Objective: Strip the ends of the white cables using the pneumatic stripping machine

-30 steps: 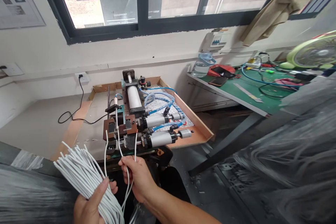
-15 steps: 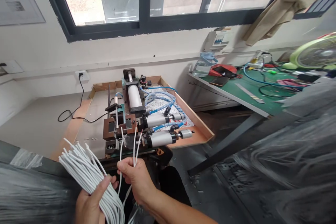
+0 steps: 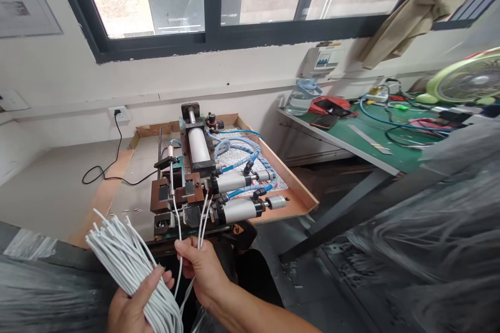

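A thick bundle of white cables (image 3: 128,265) is gripped in my left hand (image 3: 135,299), its cut ends fanning out toward the upper left. My right hand (image 3: 201,268) is closed round a few white cables (image 3: 202,223). One single cable (image 3: 179,226) is pinched between thumb and forefinger, and its upper end reaches the brown block of the machine (image 3: 182,190). Two others rise from behind the fingers, with small dark or reddish tips near the front cylinders. Whether the single cable's tip sits inside the block, I cannot tell.
The machine has silver pneumatic cylinders (image 3: 240,209) and blue hoses, within a wooden-edged tray (image 3: 297,182). At right, a green-topped table (image 3: 367,140) carries a water jug (image 3: 302,98), phones, cables and a fan (image 3: 469,80). Plastic-wrapped bundles (image 3: 425,239) flank both sides.
The single cable's tip has moved up and slightly left, against the machine's block. The two other cables now lean a little more to the right. My left hand still grips the bundle.
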Tool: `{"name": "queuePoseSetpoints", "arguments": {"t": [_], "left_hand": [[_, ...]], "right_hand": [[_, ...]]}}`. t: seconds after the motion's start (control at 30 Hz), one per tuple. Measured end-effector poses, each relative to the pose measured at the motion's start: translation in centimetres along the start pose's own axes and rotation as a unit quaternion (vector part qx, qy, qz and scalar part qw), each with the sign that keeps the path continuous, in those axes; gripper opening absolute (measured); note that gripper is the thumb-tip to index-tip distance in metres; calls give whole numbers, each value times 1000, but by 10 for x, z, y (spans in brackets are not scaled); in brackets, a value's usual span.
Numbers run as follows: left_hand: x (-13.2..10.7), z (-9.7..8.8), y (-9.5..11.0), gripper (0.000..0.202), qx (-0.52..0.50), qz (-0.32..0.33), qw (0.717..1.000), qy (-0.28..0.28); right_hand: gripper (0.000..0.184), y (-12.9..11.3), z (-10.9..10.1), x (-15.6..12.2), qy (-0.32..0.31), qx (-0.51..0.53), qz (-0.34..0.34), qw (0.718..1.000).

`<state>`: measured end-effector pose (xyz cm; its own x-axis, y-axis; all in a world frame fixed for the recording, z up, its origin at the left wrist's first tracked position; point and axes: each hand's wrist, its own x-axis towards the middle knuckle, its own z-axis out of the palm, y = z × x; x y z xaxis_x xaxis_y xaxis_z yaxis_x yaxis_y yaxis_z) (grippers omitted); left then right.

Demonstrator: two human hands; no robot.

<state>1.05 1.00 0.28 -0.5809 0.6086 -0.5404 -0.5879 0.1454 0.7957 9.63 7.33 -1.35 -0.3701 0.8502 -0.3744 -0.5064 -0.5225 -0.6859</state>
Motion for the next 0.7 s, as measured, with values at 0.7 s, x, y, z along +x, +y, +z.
{"name": "queuePoseSetpoints", "arguments": {"t": [0.7], "left_hand": [[-2, 3, 1, 21, 21, 20, 998, -57]], "right_hand": [[27, 3, 6, -8, -89, -12, -43, 995]]}}
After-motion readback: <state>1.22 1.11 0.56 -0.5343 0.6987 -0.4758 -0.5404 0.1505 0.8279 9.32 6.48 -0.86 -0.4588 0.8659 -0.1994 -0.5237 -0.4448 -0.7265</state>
